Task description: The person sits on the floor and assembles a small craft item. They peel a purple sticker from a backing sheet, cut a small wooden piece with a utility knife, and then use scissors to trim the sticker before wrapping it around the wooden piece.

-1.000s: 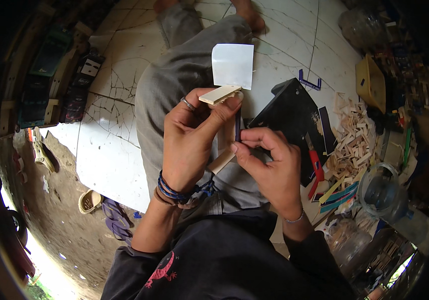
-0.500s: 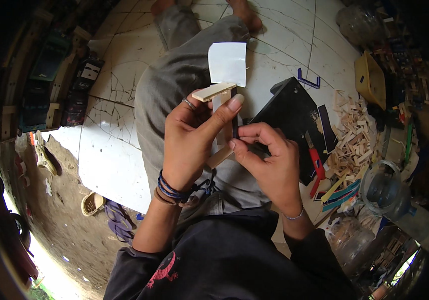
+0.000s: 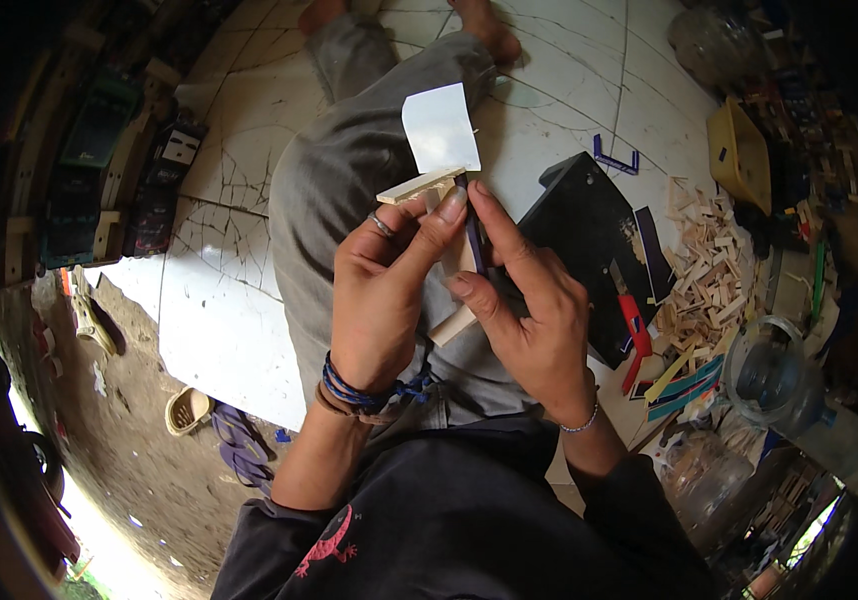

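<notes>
A small assembly of pale wooden pieces [image 3: 427, 186] is held over my lap, one flat piece at its top and another slanting out below. Along its right side runs a narrow dark purple strip [image 3: 475, 238]. My left hand [image 3: 384, 275] is closed on the assembly from the left, thumb near the strip's upper end. My right hand [image 3: 539, 310] has its index fingertip at the strip's top and its thumb lower along it, pressing the side. Just beyond stands a white sheet [image 3: 439, 128] with a rounded corner; whether it joins the wood cannot be told.
At my right lies a black board [image 3: 574, 235] with a red-handled cutter [image 3: 634, 320] on it. Beyond are a pile of wooden offcuts [image 3: 704, 265], a purple bracket-shaped piece [image 3: 616, 160], a yellow tub [image 3: 737, 155] and a clear plastic container [image 3: 774, 370]. Sandals [image 3: 239, 445] lie at left.
My right index finger has moved up the strip to its top, with the thumb also higher. The assembly has tilted, and the white sheet has shifted slightly left and turned.
</notes>
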